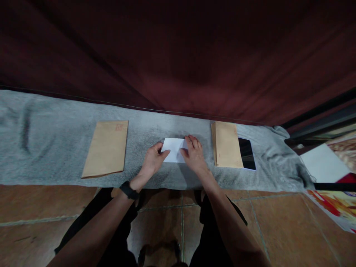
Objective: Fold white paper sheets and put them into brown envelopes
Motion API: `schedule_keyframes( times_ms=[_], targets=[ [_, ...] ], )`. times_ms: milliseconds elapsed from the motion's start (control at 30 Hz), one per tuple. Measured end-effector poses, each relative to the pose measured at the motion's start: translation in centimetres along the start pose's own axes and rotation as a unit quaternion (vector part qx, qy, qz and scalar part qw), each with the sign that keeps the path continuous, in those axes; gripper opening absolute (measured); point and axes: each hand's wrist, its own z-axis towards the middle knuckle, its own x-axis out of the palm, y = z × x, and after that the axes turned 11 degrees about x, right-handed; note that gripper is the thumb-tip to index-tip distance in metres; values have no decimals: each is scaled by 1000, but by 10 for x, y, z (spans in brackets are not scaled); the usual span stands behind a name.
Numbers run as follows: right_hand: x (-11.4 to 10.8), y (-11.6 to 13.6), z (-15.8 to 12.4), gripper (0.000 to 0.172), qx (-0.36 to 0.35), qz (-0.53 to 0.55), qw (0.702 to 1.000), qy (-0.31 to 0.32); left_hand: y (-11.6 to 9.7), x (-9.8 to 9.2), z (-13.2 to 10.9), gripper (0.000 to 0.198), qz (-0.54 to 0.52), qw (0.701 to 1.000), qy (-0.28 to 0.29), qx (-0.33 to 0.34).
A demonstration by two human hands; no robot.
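Observation:
A small white rectangle of paper (174,152) lies in front of me on the grey cloth; I cannot tell whether it is folded. My left hand (154,156) pinches its left end, thumb on top and fingers at the edge. At the right end, my right hand (194,152) has its thumb on the paper and its fingers around the far right corner. To the left rests a brown paper envelope (107,148) with a red stamp. On the right is a stack of brown envelopes (228,144), partly covering a dark-screened tablet or phone (247,154).
The grey cloth (55,137) covers a long, narrow surface. A dark red curtain (178,74) hangs along its far side. My legs are below the near edge, over a tiled floor (278,222). Printed sheets (338,207) and a dark frame stand at the right.

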Motion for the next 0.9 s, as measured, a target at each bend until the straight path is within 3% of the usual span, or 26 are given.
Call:
schedule_keyframes(
  times_ms=[100, 200, 267, 333, 433, 500, 600, 667, 900],
  targets=[
    [-7, -2, 3, 66, 22, 23, 999, -39, -11, -4, -3, 14, 55, 991, -113, 55],
    [-10, -4, 5, 65, 57, 81, 993, -72, -20, -10, -8, 11, 132, 958, -170, 189],
    [-9, -5, 7, 58, 100, 165, 979, -68, -22, -13, -14, 8, 179, 933, -135, 282],
    [-8, -5, 9, 56, 155, 286, 945, -23, -22, -11, -20, 11, 227, 914, -61, 332],
    [-5, -7, 11, 60, 225, 440, 865, 83, -20, -2, -29, 19, 280, 897, 44, 340],
    [-3, -9, 12, 49, 241, 482, 836, 105, -19, 8, -35, 22, 294, 890, 94, 336],
    [1, -13, 13, 28, 212, 479, 849, 69, -20, 22, -41, 24, 289, 885, 147, 335],
    [3, -16, 14, 25, 189, 457, 868, 51, -22, 28, -42, 23, 280, 887, 160, 332],
    [14, -25, 17, 43, 174, 339, 924, 17, -26, 34, -40, 40, 248, 906, 152, 309]
  ],
)
